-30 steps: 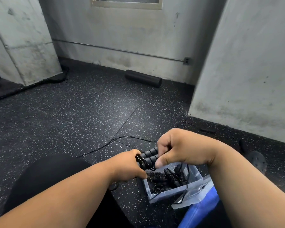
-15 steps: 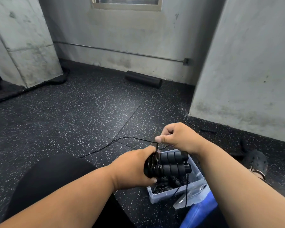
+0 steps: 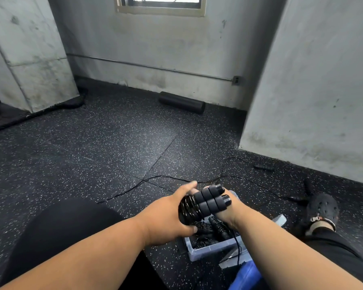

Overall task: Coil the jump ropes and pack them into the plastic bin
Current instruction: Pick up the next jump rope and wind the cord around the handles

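Note:
A coiled black jump rope (image 3: 205, 203) with two ribbed foam handles side by side is held just above the clear plastic bin (image 3: 210, 251). My left hand (image 3: 168, 216) wraps around the wound cord end of the bundle. My right hand (image 3: 228, 214) supports the handles from beneath, mostly hidden by them. Inside the bin lie other coiled black ropes (image 3: 214, 231). A loose black rope (image 3: 155, 180) trails across the floor beyond the bin, and one cord hangs over the bin's front edge.
The bin's lid (image 3: 233, 261) and a blue object (image 3: 245, 277) lie just right of the bin. A black foam roller (image 3: 181, 102) rests by the far wall. My shoe (image 3: 323, 210) is at right, my knee at lower left. Concrete walls flank the speckled rubber floor.
My right hand let go of the cord end above the bundle and dropped under the handles. The bundle tilted and lowered toward the bin.

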Demonstrator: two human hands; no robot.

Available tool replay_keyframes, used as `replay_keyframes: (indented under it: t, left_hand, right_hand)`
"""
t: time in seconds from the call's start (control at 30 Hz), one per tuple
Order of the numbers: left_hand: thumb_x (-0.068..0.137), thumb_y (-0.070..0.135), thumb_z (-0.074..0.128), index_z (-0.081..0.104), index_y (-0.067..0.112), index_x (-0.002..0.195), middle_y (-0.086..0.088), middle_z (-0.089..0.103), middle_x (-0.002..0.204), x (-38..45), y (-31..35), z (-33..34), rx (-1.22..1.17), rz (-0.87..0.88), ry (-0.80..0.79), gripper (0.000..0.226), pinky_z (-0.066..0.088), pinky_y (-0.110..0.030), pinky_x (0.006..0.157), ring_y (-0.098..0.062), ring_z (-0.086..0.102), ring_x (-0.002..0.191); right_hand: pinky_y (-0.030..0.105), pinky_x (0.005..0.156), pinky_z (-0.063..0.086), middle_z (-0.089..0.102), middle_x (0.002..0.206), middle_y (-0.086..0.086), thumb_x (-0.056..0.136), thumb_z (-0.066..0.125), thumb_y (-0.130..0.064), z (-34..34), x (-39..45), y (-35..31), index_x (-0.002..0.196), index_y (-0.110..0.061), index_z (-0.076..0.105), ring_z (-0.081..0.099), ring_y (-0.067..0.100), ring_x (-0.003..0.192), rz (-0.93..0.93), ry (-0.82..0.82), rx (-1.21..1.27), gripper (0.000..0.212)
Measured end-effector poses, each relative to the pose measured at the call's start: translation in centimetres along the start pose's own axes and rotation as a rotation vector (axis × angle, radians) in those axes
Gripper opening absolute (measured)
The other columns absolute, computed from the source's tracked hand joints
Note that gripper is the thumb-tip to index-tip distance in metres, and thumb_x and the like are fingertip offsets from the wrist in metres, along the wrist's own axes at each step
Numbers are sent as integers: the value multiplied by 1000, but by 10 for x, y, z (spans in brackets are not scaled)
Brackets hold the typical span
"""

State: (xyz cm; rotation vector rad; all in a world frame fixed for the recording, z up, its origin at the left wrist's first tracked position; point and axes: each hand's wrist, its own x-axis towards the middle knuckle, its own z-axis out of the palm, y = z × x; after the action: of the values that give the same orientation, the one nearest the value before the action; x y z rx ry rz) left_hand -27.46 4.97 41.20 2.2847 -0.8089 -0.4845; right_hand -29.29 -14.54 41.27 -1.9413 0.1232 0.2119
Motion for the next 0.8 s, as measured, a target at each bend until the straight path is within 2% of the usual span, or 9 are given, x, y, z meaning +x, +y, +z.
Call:
replay_keyframes:
  t: [0.07,0.13,0.2,0.27,0.33,0.5,0.63,0.7,0.8]
  left_hand:
    - [74,42,88,26,64,149,26,69,104,1,-2,-1,-18,4,-29,99,52,-18,87,5,66,92]
    - [71,43,90,39,62,139,24,72,106,3,-4,-1,-28,0,-36,87,55,-25,92,6,68,94]
    - [68,49,89,44,59,132,22,73,102,6,-4,-4,21,-26,15,78,57,-31,91,2,69,92]
    - [69,55,85,42,54,131,18,72,99,9,-7,-12,135,-70,101,76,56,-32,88,-5,68,91]
    - [71,51,82,40,51,133,15,71,97,12,-14,-20,258,-137,147,75,56,-33,83,-12,67,89]
    - [71,32,80,39,51,131,12,69,95,14,-23,-27,361,-231,129,75,54,-33,75,-17,65,84]
    - [69,32,80,42,51,126,12,69,92,16,-23,-22,381,-241,93,71,56,-33,75,-15,67,85]
    - [69,33,83,44,50,126,13,71,97,15,-22,-19,415,-226,36,72,56,-33,78,-17,68,91]
    - [71,33,83,45,49,130,11,72,105,12,-18,-16,482,-155,-60,71,52,-32,78,-22,68,102]
  right_hand:
    - [14,43,46,58,48,1,105,32,9,2,-18,-17,41,-11,62,56,4,39,94,15,163,74]
    - [11,47,48,61,45,-10,106,35,8,5,-18,2,64,-10,64,60,2,51,137,-4,-10,54]
    - [28,71,62,70,70,-7,105,47,-15,8,-15,20,85,-14,66,64,8,70,173,4,-138,28]
    - [40,83,58,71,94,6,103,49,-32,14,-12,23,97,-20,67,62,18,82,181,-67,-340,23]
    - [34,78,50,71,100,9,106,49,-35,20,-11,16,97,-22,63,62,24,88,131,-122,-490,21]
    - [31,68,37,61,82,2,104,54,-38,14,-25,-17,80,-20,51,62,28,87,20,-153,-823,31]
    - [34,82,37,69,97,0,103,54,-40,5,-41,-44,94,-22,63,64,24,103,-36,-230,-1013,22]
    - [31,74,35,72,108,2,103,54,-35,6,-46,-51,105,-23,69,63,26,106,-88,-284,-1097,20]
    - [29,66,38,72,94,3,96,64,-38,5,-46,-62,98,-21,72,65,27,90,-171,-297,-1090,19]
